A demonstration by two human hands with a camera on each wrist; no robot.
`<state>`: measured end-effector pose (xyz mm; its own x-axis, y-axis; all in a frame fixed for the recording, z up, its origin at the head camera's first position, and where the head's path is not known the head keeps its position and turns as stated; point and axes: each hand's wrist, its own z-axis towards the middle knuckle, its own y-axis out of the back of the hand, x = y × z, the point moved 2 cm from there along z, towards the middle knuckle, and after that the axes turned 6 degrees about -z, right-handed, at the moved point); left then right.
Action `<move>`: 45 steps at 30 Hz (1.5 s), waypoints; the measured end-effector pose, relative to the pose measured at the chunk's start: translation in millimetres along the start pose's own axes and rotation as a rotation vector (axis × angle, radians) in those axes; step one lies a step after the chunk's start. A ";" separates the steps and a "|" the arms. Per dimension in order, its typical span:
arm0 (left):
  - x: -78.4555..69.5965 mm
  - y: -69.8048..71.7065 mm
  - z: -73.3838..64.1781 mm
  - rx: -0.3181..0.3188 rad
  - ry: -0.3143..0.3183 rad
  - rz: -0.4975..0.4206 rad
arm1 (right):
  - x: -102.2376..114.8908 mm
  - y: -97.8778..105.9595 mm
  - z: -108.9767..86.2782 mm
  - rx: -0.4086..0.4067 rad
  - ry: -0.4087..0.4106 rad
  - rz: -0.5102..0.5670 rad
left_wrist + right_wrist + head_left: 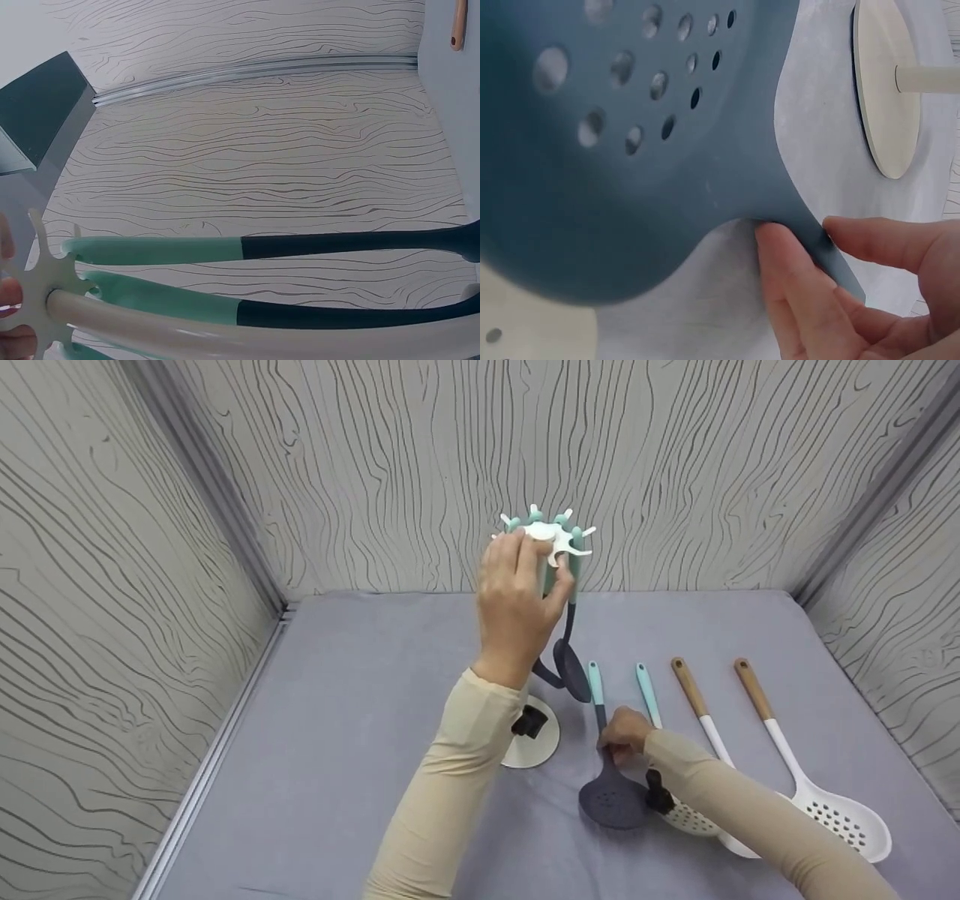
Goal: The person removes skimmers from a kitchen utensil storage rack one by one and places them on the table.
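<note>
My left hand (514,592) grips the hooked white top of a utensil stand (553,540); its round base (541,742) rests on the cloth. Several mint-handled utensils hang from the hooks, among them a dark ladle (573,671); some are partly hidden behind the hand. In the left wrist view, two mint handles (165,250) with dark shafts run alongside the pole (187,330). To the right of the base, my right hand (626,731) pinches the neck of a dark skimmer (611,804) with a mint handle. Thumb and fingers meet just above its holed bowl (705,172).
Right of the dark skimmer lie a mint-handled cream skimmer (694,821), a wooden-handled white utensil (718,741) whose head the right forearm partly covers, and a wooden-handled white skimmer (855,825). Wood-grain-patterned panels (375,472) enclose the grey cloth-covered table (337,720).
</note>
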<state>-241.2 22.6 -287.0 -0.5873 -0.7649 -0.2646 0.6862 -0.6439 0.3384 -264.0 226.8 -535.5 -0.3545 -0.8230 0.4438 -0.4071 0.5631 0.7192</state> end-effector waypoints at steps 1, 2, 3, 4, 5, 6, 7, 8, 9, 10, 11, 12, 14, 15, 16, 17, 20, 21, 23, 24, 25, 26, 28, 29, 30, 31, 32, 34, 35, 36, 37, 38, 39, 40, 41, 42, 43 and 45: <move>0.0 0.2 0.2 -0.001 0.000 0.000 | 0.1 0.6 -0.4 0.001 0.001 0.000; 0.0 0.3 0.3 -0.001 0.000 0.000 | -0.1 1.2 -0.3 0.002 0.000 0.004; 0.0 0.5 0.4 -0.004 -0.001 0.004 | -0.2 2.0 -0.7 0.005 0.002 0.006; -0.4 1.1 0.4 -0.006 -0.002 0.008 | -0.5 2.9 -1.0 0.009 0.002 0.005; -0.5 1.2 0.3 -0.008 -0.004 0.011 | -0.9 3.9 -1.3 0.011 -0.002 0.004; -0.5 1.0 0.0 -0.009 -0.006 0.012 | -1.1 4.7 -1.8 0.016 -0.007 0.011; -0.5 0.8 -0.2 -0.010 -0.008 0.013 | -1.1 5.6 -2.5 0.020 -0.010 0.014; -0.4 0.5 -0.4 -0.012 -0.010 0.014 | -1.3 6.3 -3.0 0.024 -0.016 0.019; -0.3 0.3 -0.6 -0.013 -0.012 0.014 | -1.2 6.9 -3.9 0.028 -0.020 0.022; -0.3 0.3 -0.6 -0.013 -0.011 0.011 | -1.1 7.3 -4.6 0.030 -0.025 0.027; -0.2 0.3 -0.6 -0.014 -0.011 0.009 | -0.8 7.8 -5.8 0.034 -0.029 0.034; -0.1 0.3 -0.6 -0.013 -0.011 0.006 | -0.4 8.4 -7.0 0.037 -0.033 0.042; -0.2 0.9 -0.5 -0.010 -0.010 0.004 | 0.7 9.8 -10.0 0.031 -0.029 0.048; -0.3 1.1 -0.5 -0.008 -0.009 0.002 | 1.6 10.7 -11.9 0.025 -0.021 0.050; -0.3 1.3 -0.4 -0.006 -0.009 0.002 | 2.5 11.8 -13.6 0.018 -0.010 0.054; -0.2 1.2 -0.3 -0.003 -0.009 0.002 | 3.7 13.2 -15.8 0.008 0.005 0.053; 0.1 1.1 -0.2 0.001 -0.009 0.003 | 7.6 17.4 -22.9 -0.037 0.065 0.019; 0.3 1.1 -0.2 0.002 -0.009 0.005 | 8.4 18.5 -25.1 -0.050 0.081 0.007; 0.4 1.2 -0.3 0.000 -0.013 0.010 | 9.6 21.1 -29.8 -0.068 0.112 -0.014; 0.5 1.3 -0.2 -0.002 -0.015 0.012 | 9.8 22.2 -32.0 -0.075 0.122 -0.020; 0.6 1.4 -0.1 -0.004 -0.018 0.016 | 9.6 23.4 -34.0 -0.080 0.134 -0.019; 0.8 1.6 -0.1 -0.005 -0.024 0.023 | 9.3 24.1 -36.1 -0.078 0.141 -0.015; 1.2 1.8 0.0 -0.006 -0.036 0.038 | 8.1 25.4 -40.5 -0.068 0.158 -0.003; 1.3 1.8 0.2 -0.007 -0.045 0.048 | 7.3 26.0 -42.7 -0.064 0.165 0.006; 1.6 1.7 0.4 -0.006 -0.054 0.059 | 6.5 26.4 -44.6 -0.059 0.171 0.020; 1.8 1.6 0.5 -0.008 -0.063 0.069 | 5.7 26.8 -46.4 -0.052 0.180 0.034; 2.2 1.5 0.6 -0.011 -0.072 0.075 | 5.3 27.1 -48.3 -0.046 0.185 0.050; 2.9 1.3 0.8 -0.021 -0.082 0.079 | 4.5 28.2 -51.5 -0.039 0.203 0.085; 3.3 1.0 0.9 -0.026 -0.085 0.076 | 4.0 28.8 -52.6 -0.035 0.209 0.104; 3.7 0.7 0.9 -0.031 -0.086 0.070 | 3.6 29.3 -53.6 -0.032 0.215 0.118; 4.0 0.4 1.0 -0.036 -0.087 0.062 | 3.1 29.6 -54.5 -0.032 0.218 0.131; 4.2 -0.1 1.0 -0.038 -0.086 0.054 | 2.5 29.8 -55.3 -0.033 0.223 0.140; 4.3 -0.4 1.1 -0.039 -0.084 0.048 | 1.8 29.6 -56.0 -0.032 0.224 0.152; 4.4 -0.7 1.2 -0.040 -0.082 0.044 | 1.3 29.2 -56.5 -0.026 0.231 0.157; 4.5 -1.1 1.3 -0.040 -0.080 0.041 | 0.9 28.5 -57.1 -0.020 0.231 0.165; 4.6 -1.2 1.4 -0.040 -0.078 0.041 | 0.7 27.6 -57.9 -0.014 0.236 0.168; 4.5 -1.1 1.6 -0.039 -0.076 0.041 | 0.4 26.6 -58.6 -0.007 0.237 0.174; 4.0 -1.1 1.7 -0.042 -0.073 0.041 | 0.4 24.7 -60.5 0.006 0.246 0.182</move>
<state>-245.0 20.3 -286.9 -0.5872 -0.7882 -0.1841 0.7265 -0.6135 0.3094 -223.3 235.9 -485.3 -0.2078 -0.7014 0.6818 -0.3611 0.7028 0.6130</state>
